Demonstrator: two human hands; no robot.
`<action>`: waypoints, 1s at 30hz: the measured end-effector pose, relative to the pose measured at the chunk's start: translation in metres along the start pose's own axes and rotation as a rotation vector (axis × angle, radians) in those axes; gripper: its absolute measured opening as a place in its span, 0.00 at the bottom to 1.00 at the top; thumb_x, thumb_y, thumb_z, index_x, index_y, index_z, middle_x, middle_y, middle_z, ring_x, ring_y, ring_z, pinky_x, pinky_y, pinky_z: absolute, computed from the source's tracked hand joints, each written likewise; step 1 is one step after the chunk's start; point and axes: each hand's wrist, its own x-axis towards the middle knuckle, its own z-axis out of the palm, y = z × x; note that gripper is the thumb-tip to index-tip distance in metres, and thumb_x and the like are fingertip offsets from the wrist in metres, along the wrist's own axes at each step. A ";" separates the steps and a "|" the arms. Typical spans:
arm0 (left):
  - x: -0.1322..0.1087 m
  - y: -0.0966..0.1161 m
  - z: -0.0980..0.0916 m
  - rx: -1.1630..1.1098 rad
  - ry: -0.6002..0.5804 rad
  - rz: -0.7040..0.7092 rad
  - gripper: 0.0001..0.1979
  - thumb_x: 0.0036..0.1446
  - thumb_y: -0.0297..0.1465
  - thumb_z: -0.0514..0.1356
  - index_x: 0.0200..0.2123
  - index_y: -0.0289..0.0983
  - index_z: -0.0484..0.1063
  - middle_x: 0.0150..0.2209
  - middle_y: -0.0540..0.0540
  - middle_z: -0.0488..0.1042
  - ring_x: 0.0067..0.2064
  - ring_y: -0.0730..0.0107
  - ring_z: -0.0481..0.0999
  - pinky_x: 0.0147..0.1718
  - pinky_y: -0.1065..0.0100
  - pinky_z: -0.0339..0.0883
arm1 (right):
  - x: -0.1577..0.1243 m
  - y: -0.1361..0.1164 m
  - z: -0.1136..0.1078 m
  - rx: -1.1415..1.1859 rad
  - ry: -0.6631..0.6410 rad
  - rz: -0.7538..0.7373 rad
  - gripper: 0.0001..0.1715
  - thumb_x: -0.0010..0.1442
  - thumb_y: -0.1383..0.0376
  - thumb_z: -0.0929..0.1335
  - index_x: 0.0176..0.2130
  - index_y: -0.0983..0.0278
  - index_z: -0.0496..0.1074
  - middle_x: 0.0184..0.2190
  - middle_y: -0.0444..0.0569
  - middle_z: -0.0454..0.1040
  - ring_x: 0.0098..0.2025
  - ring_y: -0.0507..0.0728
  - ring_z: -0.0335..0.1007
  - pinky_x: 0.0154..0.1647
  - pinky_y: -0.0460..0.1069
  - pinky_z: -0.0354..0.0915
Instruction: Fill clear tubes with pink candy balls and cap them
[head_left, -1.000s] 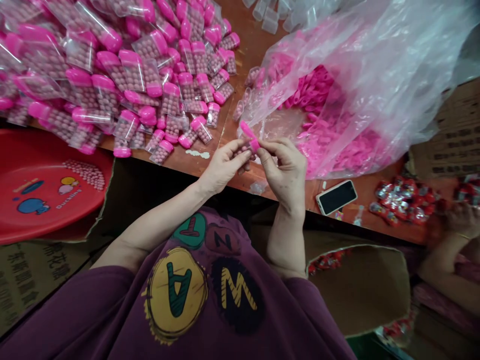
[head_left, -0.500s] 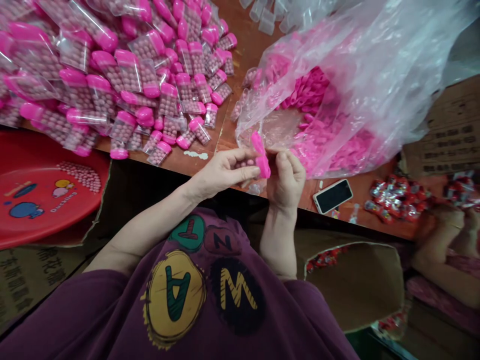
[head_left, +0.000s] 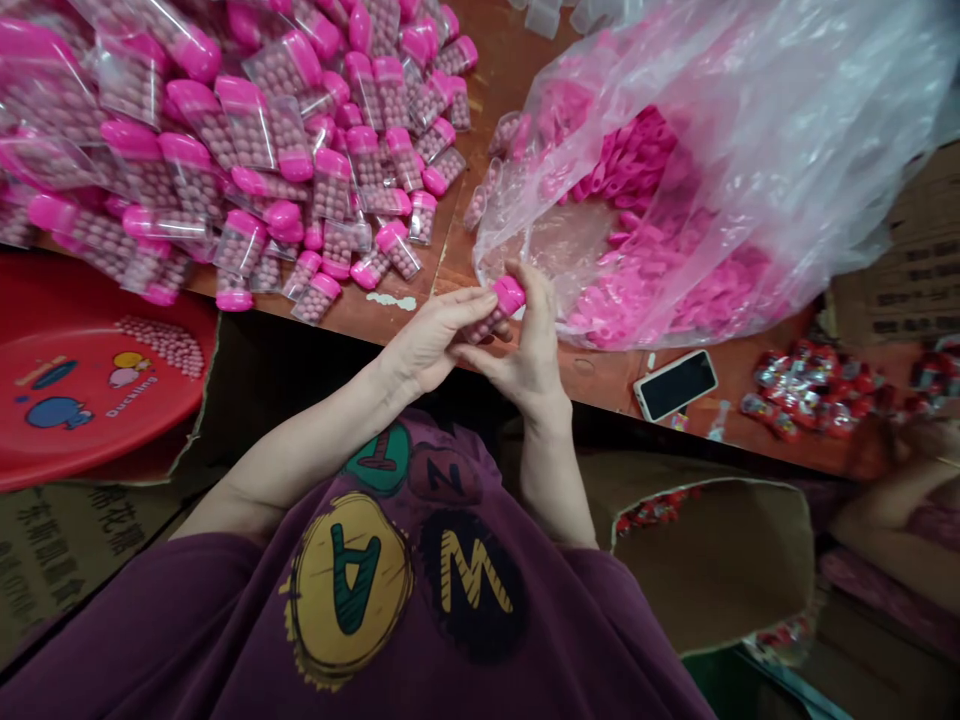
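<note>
Between my hands is a small clear candy bottle [head_left: 484, 328] of pink balls, its bright pink cap [head_left: 509, 294] closed down over the end. My left hand [head_left: 431, 340] is wrapped round the bottle's body from the left. My right hand [head_left: 534, 345] grips it from the other side, fingers against the cap and thumb at the lower end. Part of the bottle is hidden by the fingers. Just right of my hands, a clear plastic bag [head_left: 795, 150] lies with its mouth open, full of loose pink caps [head_left: 630, 160].
Filled, capped bottles [head_left: 247, 120] are heaped at the upper left of the table [head_left: 450, 230]. A red basin [head_left: 67, 400] with pink balls stands lower left. A phone [head_left: 675, 385], red-wrapped pieces [head_left: 810, 385], an open carton [head_left: 720, 560] and another person's arm [head_left: 892, 500] are at the right.
The cap's flipped-up lid is now folded down on the bottle. My right hand has moved left and closed round the bottle. The view has shifted slightly.
</note>
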 end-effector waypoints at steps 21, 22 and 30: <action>0.014 -0.015 -0.007 0.488 0.072 0.258 0.13 0.68 0.39 0.64 0.41 0.35 0.81 0.35 0.49 0.79 0.38 0.70 0.77 0.43 0.67 0.70 | 0.003 0.027 0.012 -0.193 -0.014 0.036 0.40 0.62 0.55 0.72 0.69 0.58 0.62 0.60 0.59 0.70 0.64 0.71 0.69 0.67 0.74 0.68; 0.015 -0.016 -0.008 0.431 0.060 0.226 0.14 0.68 0.40 0.64 0.40 0.35 0.81 0.36 0.48 0.80 0.38 0.70 0.77 0.43 0.68 0.71 | 0.004 0.026 0.011 -0.199 -0.024 0.044 0.40 0.61 0.54 0.73 0.67 0.59 0.63 0.59 0.60 0.70 0.63 0.72 0.69 0.66 0.74 0.68; 0.024 -0.018 -0.009 0.332 0.116 0.107 0.15 0.65 0.40 0.67 0.34 0.34 0.77 0.31 0.48 0.78 0.34 0.73 0.76 0.38 0.70 0.73 | 0.018 0.023 0.011 -0.346 -0.119 0.052 0.23 0.60 0.54 0.72 0.51 0.63 0.72 0.44 0.58 0.72 0.51 0.73 0.69 0.56 0.75 0.70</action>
